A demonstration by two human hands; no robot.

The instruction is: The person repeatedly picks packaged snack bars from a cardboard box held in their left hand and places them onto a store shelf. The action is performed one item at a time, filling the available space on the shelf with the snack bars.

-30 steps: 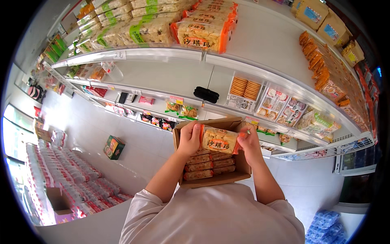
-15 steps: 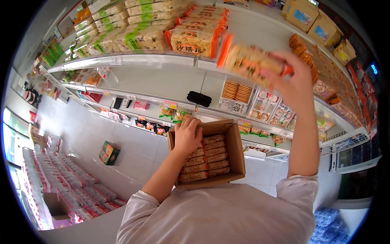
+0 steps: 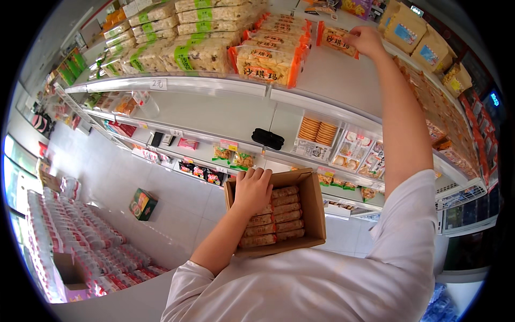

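Observation:
At the back of the top shelf [image 3: 332,75], my right hand [image 3: 368,42] grips one end of a clear pastry packet [image 3: 333,41] with orange ends. The packet is at the shelf surface; whether it rests there I cannot tell. To its left sits a row of matching pastry packets [image 3: 268,63]. Against my body stands an open cardboard box [image 3: 314,206], its far left rim held by my left hand [image 3: 254,189], fingers curled over the edge. Rows of wrapped pastry packets [image 3: 287,214] lie inside it; my left hand hides some of them.
Green-banded pastry packs [image 3: 188,51] are stacked at the shelf's left. Brown packets [image 3: 424,102] line its right. Below are a black case [image 3: 267,139] and biscuit trays [image 3: 317,137]. A green carton [image 3: 143,204] stands on the floor near wrapped bottle packs [image 3: 80,231].
My right hand has carried the pastry packet up and back, from above the shelf's front edge to its far part. My left hand stays on the box.

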